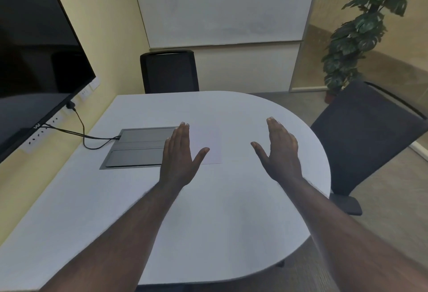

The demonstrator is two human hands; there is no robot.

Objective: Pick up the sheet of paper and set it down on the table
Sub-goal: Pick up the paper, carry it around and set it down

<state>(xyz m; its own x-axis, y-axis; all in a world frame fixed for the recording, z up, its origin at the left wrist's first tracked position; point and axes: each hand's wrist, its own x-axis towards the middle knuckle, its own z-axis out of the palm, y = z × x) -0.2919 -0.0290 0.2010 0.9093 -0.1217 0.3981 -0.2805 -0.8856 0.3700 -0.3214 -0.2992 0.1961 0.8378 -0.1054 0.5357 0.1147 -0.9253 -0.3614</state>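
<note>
both hands hang over the white desk (208,210) with nothing in them: the left hand (179,157) is spread flat, fingers straight and thumb out, and the right hand (279,152) is the same, wide and empty. the sheet of paper (209,146) lies flat on the desk between them, pale against the pale top and hard to pick out, its left part hidden under the left hand, just beside the grey cable hatch (136,148). whether the left hand touches the sheet i cannot tell. from how things lie, the paper is on the desk either way; whether the lift is yet to come or already finished can't be read from here.
</note>
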